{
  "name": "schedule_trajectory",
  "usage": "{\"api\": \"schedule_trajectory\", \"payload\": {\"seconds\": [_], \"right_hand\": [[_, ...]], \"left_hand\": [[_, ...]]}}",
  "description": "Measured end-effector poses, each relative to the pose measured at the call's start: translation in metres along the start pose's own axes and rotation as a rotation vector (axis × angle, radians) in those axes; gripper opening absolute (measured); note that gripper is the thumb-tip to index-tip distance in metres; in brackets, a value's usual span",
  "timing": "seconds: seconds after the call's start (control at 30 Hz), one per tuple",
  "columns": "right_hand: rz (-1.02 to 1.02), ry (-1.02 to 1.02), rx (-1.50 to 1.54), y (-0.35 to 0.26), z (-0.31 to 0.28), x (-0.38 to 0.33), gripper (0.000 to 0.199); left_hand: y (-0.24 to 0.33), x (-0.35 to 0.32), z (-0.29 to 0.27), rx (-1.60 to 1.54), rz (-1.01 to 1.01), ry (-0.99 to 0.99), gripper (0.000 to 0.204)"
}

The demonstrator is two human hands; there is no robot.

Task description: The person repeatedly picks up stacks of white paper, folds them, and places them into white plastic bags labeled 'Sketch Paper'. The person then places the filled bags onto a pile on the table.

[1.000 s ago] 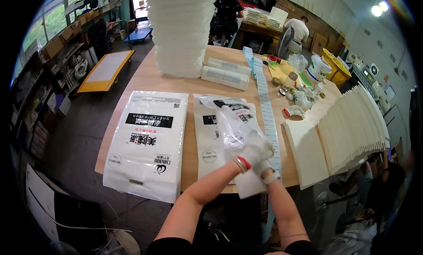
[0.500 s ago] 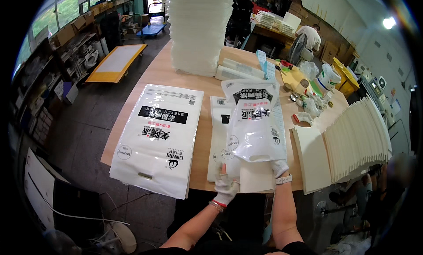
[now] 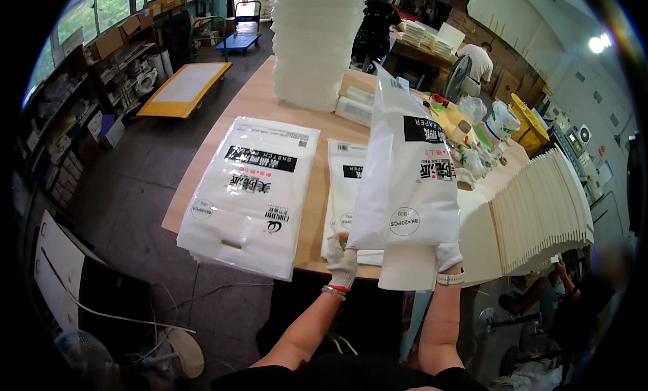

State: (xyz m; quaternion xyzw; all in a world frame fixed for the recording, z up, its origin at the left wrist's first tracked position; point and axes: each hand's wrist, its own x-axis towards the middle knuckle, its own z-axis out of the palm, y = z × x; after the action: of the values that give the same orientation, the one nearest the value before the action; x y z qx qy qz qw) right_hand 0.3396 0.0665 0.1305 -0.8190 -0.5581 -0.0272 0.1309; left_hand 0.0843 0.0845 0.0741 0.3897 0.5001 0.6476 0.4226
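White-gloved, my left hand (image 3: 342, 263) and right hand (image 3: 448, 257) pinch the lower corners of a plastic bag (image 3: 406, 168) — raised upright above the table (image 3: 266, 104) edge. Beyond it lie flat bags (image 3: 251, 192), then a tall white stack (image 3: 316, 43).

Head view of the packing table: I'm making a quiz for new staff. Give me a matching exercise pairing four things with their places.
Things:
1. printed plastic bag
2. filled bag stack
3. fanned white sheets
4. tall white stack

Places:
A. far end of the table
B. held up by left hand and right hand
C. right side of the table
D. left of the table, overhanging its near edge

Pairs: 1-B, 2-D, 3-C, 4-A
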Motion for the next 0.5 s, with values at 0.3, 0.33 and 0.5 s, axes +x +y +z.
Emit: {"api": "schedule_trajectory", "payload": {"seconds": [0.3, 0.33, 0.5], "right_hand": [[0.021, 0.055, 0.008, -0.001, 0.003, -0.013, 0.041], [0.017, 0.062, 0.013, -0.002, 0.002, -0.014, 0.040], [0.030, 0.059, -0.012, 0.006, -0.002, -0.024, 0.039]], "left_hand": [[-0.010, -0.013, -0.027, -0.736, -0.385, -0.794, 0.041], [-0.028, -0.016, -0.033, -0.775, -0.448, -0.801, 0.041], [0.021, -0.037, -0.045, -0.653, -0.408, -0.853, 0.048]]}}
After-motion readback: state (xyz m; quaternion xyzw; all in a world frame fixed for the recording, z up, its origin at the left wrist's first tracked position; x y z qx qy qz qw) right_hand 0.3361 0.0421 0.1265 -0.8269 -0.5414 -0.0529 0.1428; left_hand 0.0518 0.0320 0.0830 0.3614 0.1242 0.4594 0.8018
